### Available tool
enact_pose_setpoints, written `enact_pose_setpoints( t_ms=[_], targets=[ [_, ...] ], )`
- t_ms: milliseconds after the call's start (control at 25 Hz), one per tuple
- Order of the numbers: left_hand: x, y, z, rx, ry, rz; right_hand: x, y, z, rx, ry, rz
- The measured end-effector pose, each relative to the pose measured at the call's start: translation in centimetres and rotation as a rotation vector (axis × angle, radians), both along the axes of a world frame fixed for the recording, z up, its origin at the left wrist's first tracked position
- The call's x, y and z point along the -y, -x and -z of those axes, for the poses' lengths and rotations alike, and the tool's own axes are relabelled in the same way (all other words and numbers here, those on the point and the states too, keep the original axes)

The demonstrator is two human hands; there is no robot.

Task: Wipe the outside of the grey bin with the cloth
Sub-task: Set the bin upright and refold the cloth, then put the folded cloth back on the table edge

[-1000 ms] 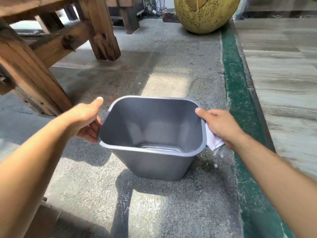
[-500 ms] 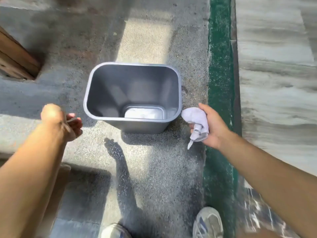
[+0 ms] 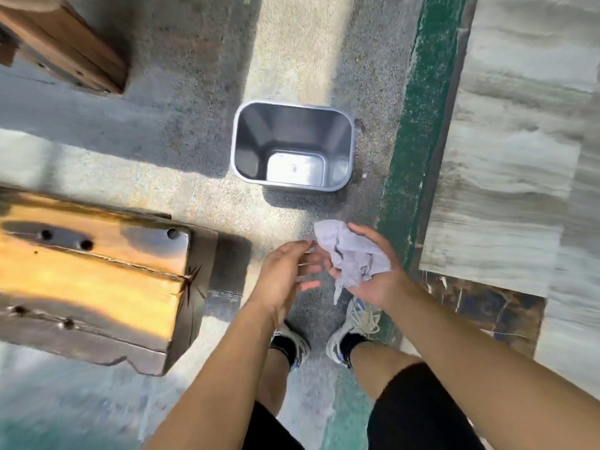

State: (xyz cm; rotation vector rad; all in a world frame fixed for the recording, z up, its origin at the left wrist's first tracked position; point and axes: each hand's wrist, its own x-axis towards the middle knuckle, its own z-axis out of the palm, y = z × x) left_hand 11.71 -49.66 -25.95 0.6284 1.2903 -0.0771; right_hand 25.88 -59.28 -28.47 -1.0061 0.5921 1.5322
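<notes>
The grey bin (image 3: 292, 108) stands upright and empty on the concrete floor, seen from above, with nothing touching it. A crumpled pale grey cloth (image 3: 349, 254) lies bunched in my right hand (image 3: 373, 277), palm up, well short of the bin. My left hand (image 3: 285, 271) is close beside it with fingers spread, its fingertips next to the cloth's left edge but holding nothing.
A heavy wooden bench (image 3: 97, 274) sits at the left, close to my left arm. Another wooden beam (image 3: 65, 47) is at the top left. A green painted strip (image 3: 415, 141) and pale stone paving (image 3: 513, 141) run along the right. My shoes (image 3: 354, 326) stand below my hands.
The view has risen and pulled back from the bin. Both hands left the bin's sides and came together in front of me, the right one carrying the cloth.
</notes>
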Motion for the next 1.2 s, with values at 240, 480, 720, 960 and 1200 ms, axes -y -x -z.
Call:
enact_pose_setpoints(
  t_ms=[240,480,720,960,1200],
  targets=[
    [-2.0,3.4,-13.7,0.051,-0.138,-0.008,-3.1,4.9,-14.9,0.093,0.042,-0.100],
    [-7.7,6.1,-22.8,-0.033,-0.185,-0.060,-8.0,6.6,-25.8,0.165,0.159,-0.269],
    [-12.2,6.6,-28.2,-0.050,-0.230,-0.092,-11.7,5.8,-30.9,0.545,-0.100,-0.612],
    [-13.7,2.5,-33.1,0.002,-0.202,-0.293,-16.5,1.5,-33.2,0.772,-0.143,-0.771],
    [-14.5,-1.0,-35.1,-0.160,-0.235,-0.458,-21.6,-3.8,-35.5,0.683,-0.056,-0.808]
  ],
)
